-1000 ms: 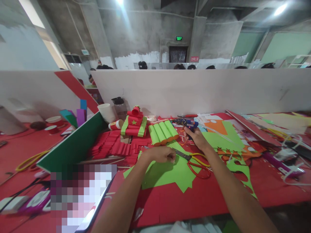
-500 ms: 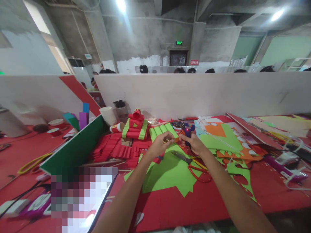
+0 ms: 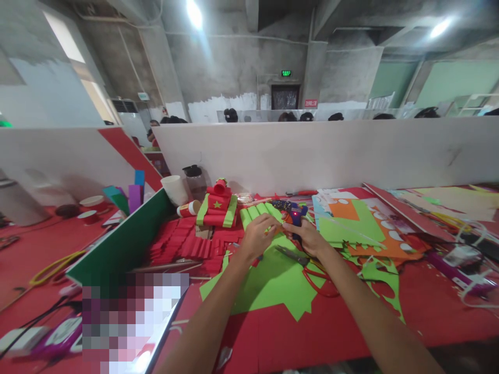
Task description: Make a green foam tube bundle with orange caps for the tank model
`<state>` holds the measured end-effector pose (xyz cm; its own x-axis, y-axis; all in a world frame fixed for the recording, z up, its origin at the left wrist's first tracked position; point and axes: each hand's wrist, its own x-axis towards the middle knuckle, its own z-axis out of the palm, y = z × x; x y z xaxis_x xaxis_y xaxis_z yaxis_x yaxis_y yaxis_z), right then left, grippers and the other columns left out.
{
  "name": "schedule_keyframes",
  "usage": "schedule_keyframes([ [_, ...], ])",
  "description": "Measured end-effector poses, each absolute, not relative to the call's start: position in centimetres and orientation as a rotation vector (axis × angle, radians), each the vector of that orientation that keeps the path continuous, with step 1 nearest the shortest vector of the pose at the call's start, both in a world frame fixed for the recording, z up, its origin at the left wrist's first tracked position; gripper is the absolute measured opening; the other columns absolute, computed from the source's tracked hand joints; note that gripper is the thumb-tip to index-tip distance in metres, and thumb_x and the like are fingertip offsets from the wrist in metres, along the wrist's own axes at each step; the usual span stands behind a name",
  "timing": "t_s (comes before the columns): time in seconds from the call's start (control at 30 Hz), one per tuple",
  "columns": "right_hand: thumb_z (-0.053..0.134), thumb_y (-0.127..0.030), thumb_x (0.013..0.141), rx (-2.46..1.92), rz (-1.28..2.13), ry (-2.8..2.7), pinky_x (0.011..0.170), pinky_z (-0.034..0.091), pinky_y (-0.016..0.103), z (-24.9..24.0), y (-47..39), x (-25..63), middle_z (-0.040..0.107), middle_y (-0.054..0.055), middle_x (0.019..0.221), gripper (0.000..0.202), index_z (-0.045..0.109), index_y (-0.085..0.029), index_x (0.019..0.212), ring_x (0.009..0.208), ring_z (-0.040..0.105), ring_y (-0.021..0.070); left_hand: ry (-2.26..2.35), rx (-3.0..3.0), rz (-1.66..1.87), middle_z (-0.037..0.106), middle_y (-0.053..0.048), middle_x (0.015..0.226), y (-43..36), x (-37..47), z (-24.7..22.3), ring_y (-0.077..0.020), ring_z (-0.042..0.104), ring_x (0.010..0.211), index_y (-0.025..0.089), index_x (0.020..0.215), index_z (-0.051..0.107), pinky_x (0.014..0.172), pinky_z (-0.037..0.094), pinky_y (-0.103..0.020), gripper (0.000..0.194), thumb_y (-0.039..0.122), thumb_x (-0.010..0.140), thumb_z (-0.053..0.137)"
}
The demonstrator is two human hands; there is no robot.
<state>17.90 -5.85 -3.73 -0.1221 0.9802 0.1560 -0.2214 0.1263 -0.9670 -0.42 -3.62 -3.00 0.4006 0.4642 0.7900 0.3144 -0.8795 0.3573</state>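
Note:
My right hand is wrapped round a blue glue gun with a lit red light, its nozzle pointing left. Close beside it, my left hand is closed in a pinch on a small orange piece, which the fingers mostly cover. The fingertips of both hands nearly meet. Below them lies a bright green paper sheet with jagged edges. Scissors with red and yellow handles rest on it, under my right wrist. Behind my left hand are green paper rolls. Left of these stands a red and green paper model with a star.
Folded red paper strips lie at left, beside a green board. White cups and a dark-lidded bottle stand behind. At right are orange and green paper scraps. A white partition borders the table's back.
My hands have drawn closer together, and the orange piece is more covered. The glue gun has shifted slightly left, its nozzle still pointing left. The whole view has dropped slightly.

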Motion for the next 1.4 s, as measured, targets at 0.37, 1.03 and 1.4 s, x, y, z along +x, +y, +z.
schedule_keyframes([
  [0.37,0.080,-0.036,0.062,-0.975,1.161,-1.245,0.054,0.040,0.027,-3.1,-6.2,17.8,0.060,-0.004,0.065,0.040,0.063,-0.018,0.093,0.053,0.050,0.0121,0.810,2.572,1.328,0.067,-0.009,0.099,-4.0,-0.9,-3.0,-0.0196,0.061,0.096,0.021,0.096,0.071,0.089,0.048,-0.034,0.027,0.015,0.090,0.045],
  [1.03,0.069,-0.032,0.072,-1.216,0.889,-1.520,0.060,0.042,0.028,-2.2,-6.4,18.3,0.062,-0.001,0.066,0.018,0.065,-0.018,0.080,0.060,0.052,0.0148,0.809,2.020,0.890,0.058,0.000,0.070,-3.3,-0.5,-2.7,-0.0128,0.052,0.064,0.016,0.084,0.057,0.059,0.041,-0.024,0.024,0.039,0.088,0.053],
  [1.4,0.069,-0.034,0.072,-1.217,0.917,-1.561,0.056,0.039,0.026,-2.5,-6.3,18.3,0.058,-0.003,0.060,0.019,0.062,-0.018,0.079,0.055,0.050,0.0134,0.864,2.081,0.929,0.061,-0.002,0.071,-3.4,-1.0,-1.8,-0.0140,0.055,0.066,0.015,0.082,0.058,0.061,0.042,-0.024,0.022,0.036,0.088,0.050],
])
